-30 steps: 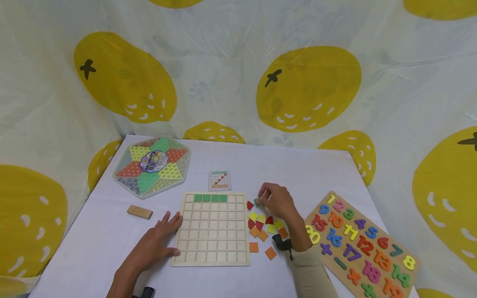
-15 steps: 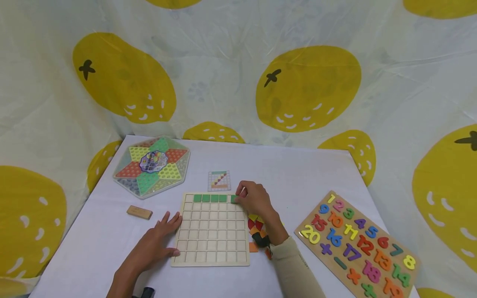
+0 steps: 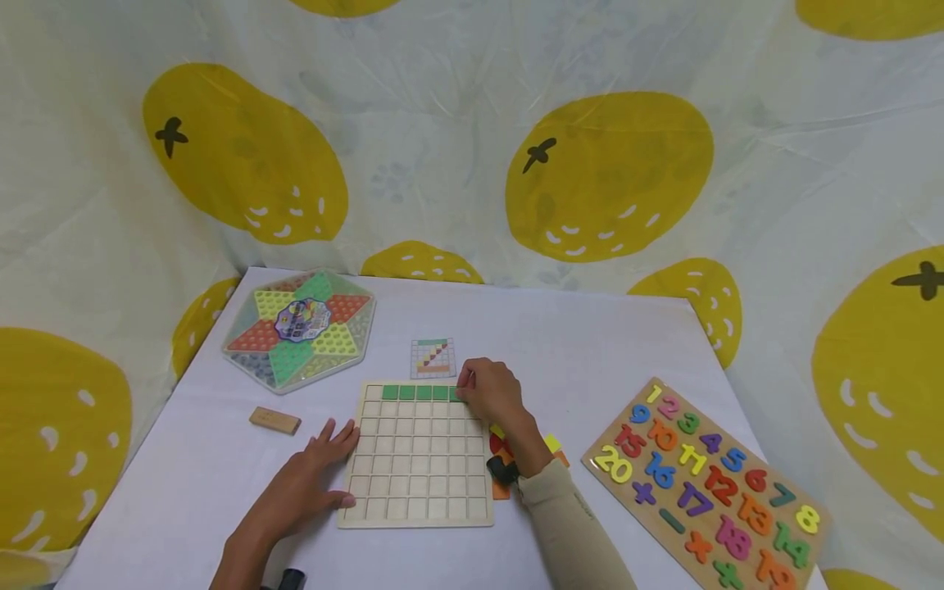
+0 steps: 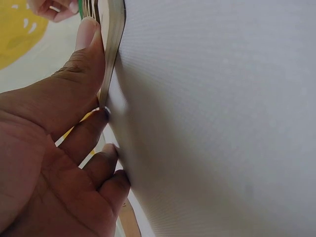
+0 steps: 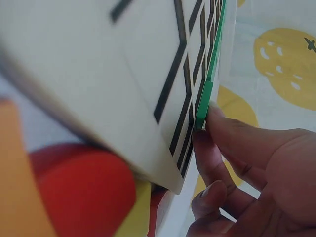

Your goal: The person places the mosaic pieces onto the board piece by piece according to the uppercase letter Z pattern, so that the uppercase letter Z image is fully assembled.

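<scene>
A wooden grid board (image 3: pixel 416 467) lies flat before me, with green square tiles (image 3: pixel 406 393) along its far row. My right hand (image 3: pixel 496 397) is over the far right of the board. In the right wrist view its thumb and a finger pinch a green square tile (image 5: pixel 204 105), which sits slightly raised at the end of the green row. My left hand (image 3: pixel 306 475) rests along the board's left edge, fingers spread. The thumb (image 4: pixel 88 52) touches the board's rim in the left wrist view.
Loose red (image 5: pixel 84 192), yellow and orange pieces lie right of the board, partly behind my right forearm. A pattern card (image 3: pixel 433 358) lies beyond it. A wooden block (image 3: pixel 275 420), a star-patterned hexagonal game box (image 3: pixel 301 330) and a number puzzle board (image 3: pixel 708 483) are around.
My right hand has carried a green tile from the loose pieces leftward to the far row, beside the other green tiles. The left hand stays in place.
</scene>
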`<state>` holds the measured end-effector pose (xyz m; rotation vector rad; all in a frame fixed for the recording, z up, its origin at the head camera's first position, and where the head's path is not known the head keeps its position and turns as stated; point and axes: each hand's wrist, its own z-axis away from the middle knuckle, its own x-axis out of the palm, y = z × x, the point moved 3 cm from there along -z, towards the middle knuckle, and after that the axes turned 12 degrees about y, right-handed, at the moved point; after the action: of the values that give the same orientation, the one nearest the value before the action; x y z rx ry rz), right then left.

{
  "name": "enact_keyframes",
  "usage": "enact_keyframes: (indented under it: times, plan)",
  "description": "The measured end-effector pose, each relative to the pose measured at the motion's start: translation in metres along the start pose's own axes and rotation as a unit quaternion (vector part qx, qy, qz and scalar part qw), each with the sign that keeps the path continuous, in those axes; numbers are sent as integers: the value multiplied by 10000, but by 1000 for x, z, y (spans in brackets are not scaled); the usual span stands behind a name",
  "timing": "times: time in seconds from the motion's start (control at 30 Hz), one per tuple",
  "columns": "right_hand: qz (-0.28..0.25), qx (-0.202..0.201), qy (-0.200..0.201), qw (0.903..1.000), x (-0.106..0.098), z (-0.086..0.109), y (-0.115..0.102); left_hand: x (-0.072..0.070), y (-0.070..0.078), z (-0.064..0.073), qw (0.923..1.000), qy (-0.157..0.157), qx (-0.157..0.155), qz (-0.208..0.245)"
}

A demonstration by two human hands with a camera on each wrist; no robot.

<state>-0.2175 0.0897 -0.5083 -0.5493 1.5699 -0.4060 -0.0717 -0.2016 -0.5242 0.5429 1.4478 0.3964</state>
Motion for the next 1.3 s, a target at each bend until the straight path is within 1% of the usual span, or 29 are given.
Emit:
enact_keyframes:
  times: [0.13, 0.27, 0.4, 0.5, 0.67, 0.83, 0.97, 1.1, 1.3]
  plan:
    - [99, 58, 50, 9999, 1, -2, 0, 0, 0, 0, 10000, 8, 31, 0]
    - [231, 4, 80, 9997, 3, -3, 2, -1, 0, 0, 9999, 62, 105, 56]
    - [127, 47, 14, 9999, 1, -2, 5, 0, -1, 0, 9999, 55, 110, 50]
    - [6, 153, 7, 9999, -5, 1, 11, 1, -1, 0, 10000, 28, 83, 30]
    - [-109, 457, 21, 9989, -23, 8, 20, 1, -1, -1, 10000, 18, 78, 49]
    - [121, 756, -145, 9970, -36, 15, 31, 0, -1, -1, 10000, 19, 96, 10]
    - [266, 880, -296, 9953, -38, 19, 40, 0, -1, 0, 9999, 31, 114, -16]
    - [296, 845, -316, 9955, -35, 20, 45, -1, -1, 0, 9999, 45, 156, -1]
    - [263, 697, -346, 9966, -34, 23, 42, -1, -1, 0, 9998, 43, 178, 27]
